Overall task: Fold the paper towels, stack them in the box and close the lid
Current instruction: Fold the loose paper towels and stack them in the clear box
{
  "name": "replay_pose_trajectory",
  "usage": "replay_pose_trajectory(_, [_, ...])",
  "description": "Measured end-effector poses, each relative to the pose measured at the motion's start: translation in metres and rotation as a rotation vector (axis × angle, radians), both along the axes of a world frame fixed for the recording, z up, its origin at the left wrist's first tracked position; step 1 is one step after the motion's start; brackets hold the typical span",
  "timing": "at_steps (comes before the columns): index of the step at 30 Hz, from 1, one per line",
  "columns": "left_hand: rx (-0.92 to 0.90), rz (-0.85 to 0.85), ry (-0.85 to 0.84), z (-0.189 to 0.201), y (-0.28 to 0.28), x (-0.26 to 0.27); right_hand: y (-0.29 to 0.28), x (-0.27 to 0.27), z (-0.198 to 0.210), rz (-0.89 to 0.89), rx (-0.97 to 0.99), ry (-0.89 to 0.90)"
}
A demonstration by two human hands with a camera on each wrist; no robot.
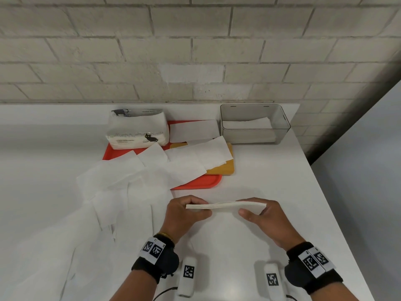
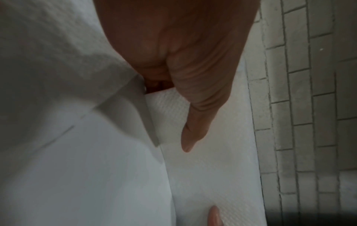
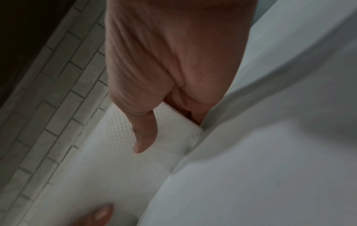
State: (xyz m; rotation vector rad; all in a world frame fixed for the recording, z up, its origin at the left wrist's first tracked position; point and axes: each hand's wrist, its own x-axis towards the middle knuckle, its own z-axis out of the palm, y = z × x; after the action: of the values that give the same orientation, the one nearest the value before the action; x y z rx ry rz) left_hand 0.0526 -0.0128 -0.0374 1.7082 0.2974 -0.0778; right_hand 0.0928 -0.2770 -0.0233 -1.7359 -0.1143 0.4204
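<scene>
I've got the towel (image 1: pixel 225 206) pinched by left hand (image 1: pixel 186 216) and right hand (image 1: pixel 263 218); I'd keep it level into the box (image 1: pixel 255 135) at the worktop's far right corner.

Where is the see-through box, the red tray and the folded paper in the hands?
Clear grey plastic box (image 1: pixel 282 135): head view, its front wall.
Red plastic tray (image 1: pixel 199 183): head view, its bare near edge.
Folded white paper towel (image 1: pixel 225 205): head view, its middle, between both hands.

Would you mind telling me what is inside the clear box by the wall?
The clear box holds a low stack of white folded paper towels, visible through its open top and walls. How many there are, and whether anything lies under them, cannot be seen.
</scene>
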Motion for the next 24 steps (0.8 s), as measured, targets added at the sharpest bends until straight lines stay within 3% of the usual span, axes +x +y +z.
replay_pose_trajectory(11, [-0.006, -0.041, -0.03, 0.008, 0.003, 0.007, -0.001, 0.009, 0.006, -0.012, -0.052, 0.042])
replay_pose_trajectory(16, [-0.23, 0.004, 0.118, 0.038, 0.012, 0.022, -0.023, 0.029, 0.019, -0.055, 0.117, 0.15])
replay_pose_trajectory(24, [-0.163, 0.001, 0.199, 0.071, 0.0, 0.07, -0.053, 0.073, 0.051, -0.164, 0.171, 0.173])
